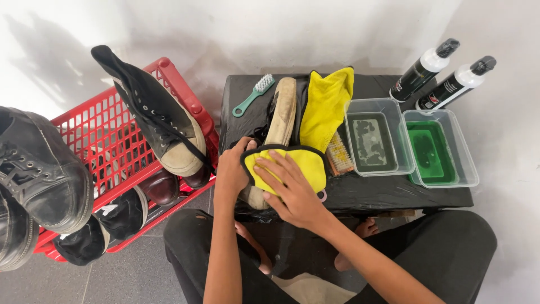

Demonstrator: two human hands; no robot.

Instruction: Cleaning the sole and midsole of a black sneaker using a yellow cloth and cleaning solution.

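A black sneaker with a dirty beige sole (283, 111) lies on its side on the small black table (388, 194). A yellow cloth with a black edge (308, 164) is draped over its near end. My right hand (289, 190) presses flat on this cloth. My left hand (233, 168) grips the shoe's near end beside the cloth. A second yellow cloth (326, 104) lies just behind, next to the sole.
A wooden brush (339, 154), a teal brush (253, 94), a clear tub of murky water (373, 138), a tub of green liquid (437, 147) and two black spray bottles (423, 70) sit on the table. A red crate (107, 129) with several shoes stands to the left.
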